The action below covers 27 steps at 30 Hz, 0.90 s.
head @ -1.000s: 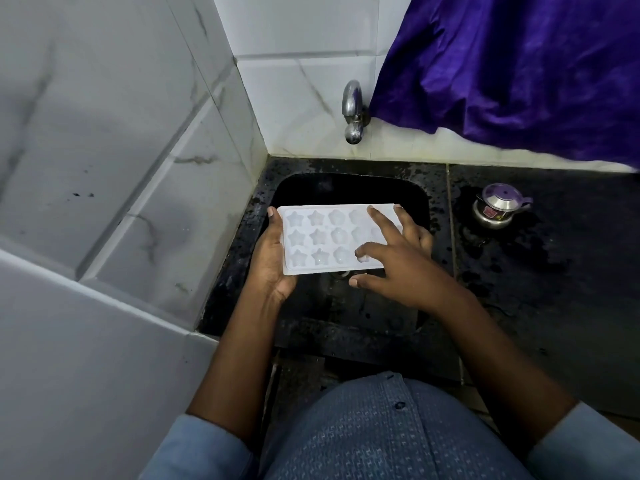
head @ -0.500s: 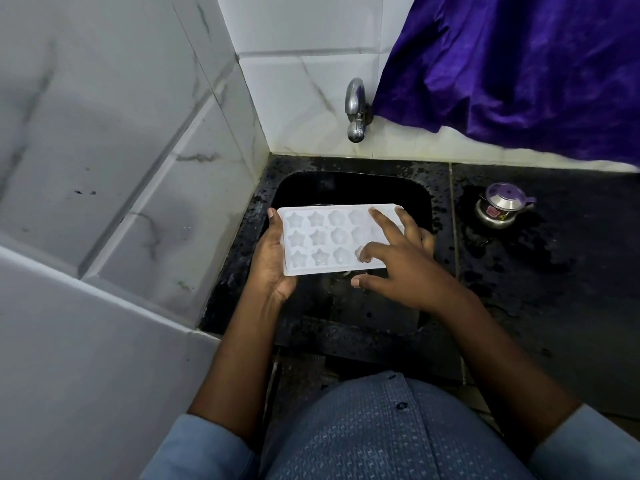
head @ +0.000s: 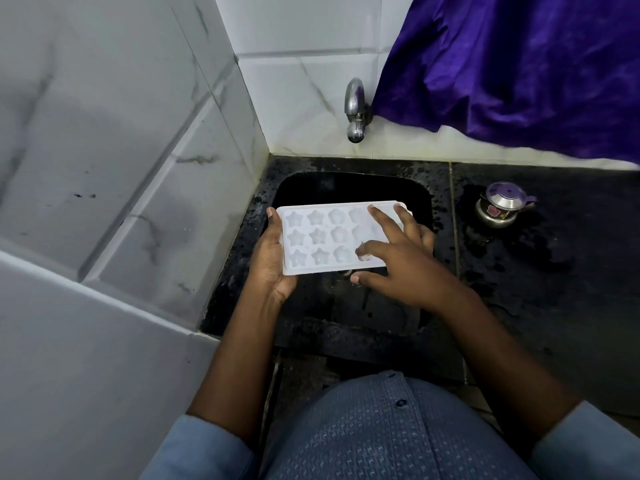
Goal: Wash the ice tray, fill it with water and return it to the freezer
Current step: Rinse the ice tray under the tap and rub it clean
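Observation:
A white ice tray (head: 322,237) with star and flower moulds lies flat above the black sink (head: 420,199). My left hand (head: 272,265) grips its left end, thumb on the top rim, palm beneath. My right hand (head: 405,261) lies spread over the tray's right end with straight fingers touching the moulds, one fingertip in a front-row mould. The tray's right end is hidden under that hand. A chrome tap (head: 355,110) juts from the tiled wall behind the sink; no water runs from it.
A wet black stone counter (head: 554,282) surrounds the sink. A small steel pot with a purple lid (head: 502,206) stands on it to the right. Purple cloth (head: 519,64) hangs at the back right. White marble-tiled walls (head: 121,168) close in on the left and behind.
My right hand's fingers have shifted slightly over the tray's right moulds. The tray and my left hand have stayed in place.

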{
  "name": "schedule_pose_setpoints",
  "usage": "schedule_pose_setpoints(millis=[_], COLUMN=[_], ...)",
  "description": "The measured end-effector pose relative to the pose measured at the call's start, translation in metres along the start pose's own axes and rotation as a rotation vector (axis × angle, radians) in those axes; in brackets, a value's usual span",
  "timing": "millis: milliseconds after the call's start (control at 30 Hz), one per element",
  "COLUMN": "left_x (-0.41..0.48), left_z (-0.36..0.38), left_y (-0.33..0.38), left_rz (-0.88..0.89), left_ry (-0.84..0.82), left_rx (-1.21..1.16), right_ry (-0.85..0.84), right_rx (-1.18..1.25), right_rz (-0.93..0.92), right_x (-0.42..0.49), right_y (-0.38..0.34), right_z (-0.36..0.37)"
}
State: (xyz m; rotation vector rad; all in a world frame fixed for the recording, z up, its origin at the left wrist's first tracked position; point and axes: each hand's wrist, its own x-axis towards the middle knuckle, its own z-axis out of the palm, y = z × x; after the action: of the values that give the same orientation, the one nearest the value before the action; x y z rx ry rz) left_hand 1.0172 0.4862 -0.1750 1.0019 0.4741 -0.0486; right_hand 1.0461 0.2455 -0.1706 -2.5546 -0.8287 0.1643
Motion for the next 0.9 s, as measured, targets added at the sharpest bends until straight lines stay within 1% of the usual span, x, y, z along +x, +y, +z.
schedule_pose_setpoints(millis=[133, 233, 333, 533, 733, 900], left_x=[0.0017, 0.0021, 0.0022, 0.0015, 0.0003, 0.0001], left_z=[0.001, 0.0006, 0.0008, 0.0002, 0.0027, 0.0031], left_y=[0.0012, 0.0012, 0.0, 0.0015, 0.002, 0.0033], left_rz=[0.008, 0.005, -0.002, -0.007, -0.012, -0.004], left_ry=[0.015, 0.032, 0.047, 0.012, 0.009, -0.001], left_rx=[0.015, 0.029, 0.039, 0.024, 0.027, 0.023], right_ry=[-0.059, -0.007, 0.039, -0.079, 0.043, -0.038], right_rx=[-0.016, 0.024, 0.011, -0.029, 0.027, -0.023], right_rz=[0.012, 0.0, -0.007, 0.017, -0.013, 0.014], right_x=[-0.0009, -0.0016, -0.0002, -0.002, -0.0026, -0.0017], right_y=[-0.0004, 0.0011, 0.003, 0.0032, -0.0013, -0.0018], right_z=[0.0017, 0.0022, 0.0016, 0.0023, -0.0004, -0.0004])
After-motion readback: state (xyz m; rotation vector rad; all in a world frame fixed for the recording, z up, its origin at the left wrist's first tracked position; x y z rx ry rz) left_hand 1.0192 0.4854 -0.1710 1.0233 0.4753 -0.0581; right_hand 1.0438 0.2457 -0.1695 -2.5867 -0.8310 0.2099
